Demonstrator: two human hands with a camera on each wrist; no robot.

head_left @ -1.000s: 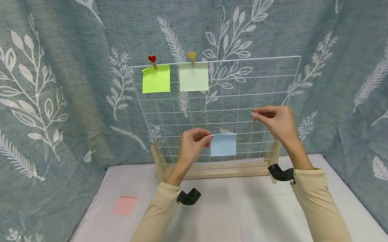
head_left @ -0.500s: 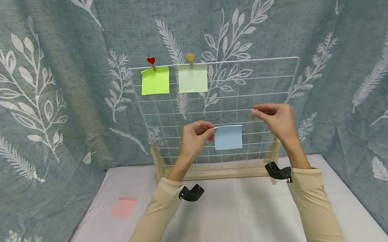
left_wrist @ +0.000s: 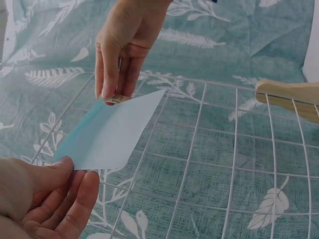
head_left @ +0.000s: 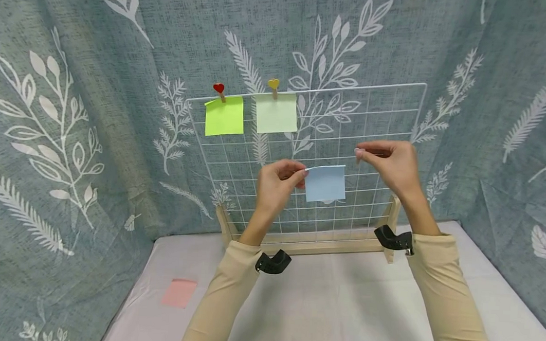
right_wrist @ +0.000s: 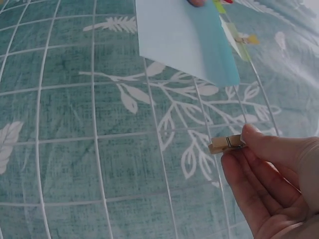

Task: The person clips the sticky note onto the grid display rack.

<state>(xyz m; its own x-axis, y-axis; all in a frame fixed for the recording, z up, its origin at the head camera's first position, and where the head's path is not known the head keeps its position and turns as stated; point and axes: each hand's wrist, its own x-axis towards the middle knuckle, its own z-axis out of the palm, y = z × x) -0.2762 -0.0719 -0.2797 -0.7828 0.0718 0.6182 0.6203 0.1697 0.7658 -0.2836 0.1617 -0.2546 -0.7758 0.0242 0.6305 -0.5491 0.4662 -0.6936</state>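
A light blue sticky note (head_left: pixel 326 184) is pinched at its upper left corner by my left hand (head_left: pixel 277 186), in front of the white wire grid (head_left: pixel 379 87). My right hand (head_left: pixel 392 164) holds a small wooden clothespin (right_wrist: pixel 227 143) between thumb and fingers, to the right of the note and apart from it. On the grid's top wire, a clothespin with a red heart (head_left: pixel 219 88) holds a bright green note (head_left: pixel 225 117). Beside it, a clothespin with a yellow heart (head_left: pixel 274 84) holds a pale green note (head_left: pixel 276 114).
The grid stands in a wooden base (head_left: pixel 324 247) on a white-covered table (head_left: pixel 312 306). A pink sticky note (head_left: pixel 179 293) lies at the table's left side. Behind hangs a grey-green curtain (head_left: pixel 117 131) with white leaf prints.
My left hand has raised the blue note up and slightly right in front of the grid. My right hand has risen a little, still pinching the clothespin.
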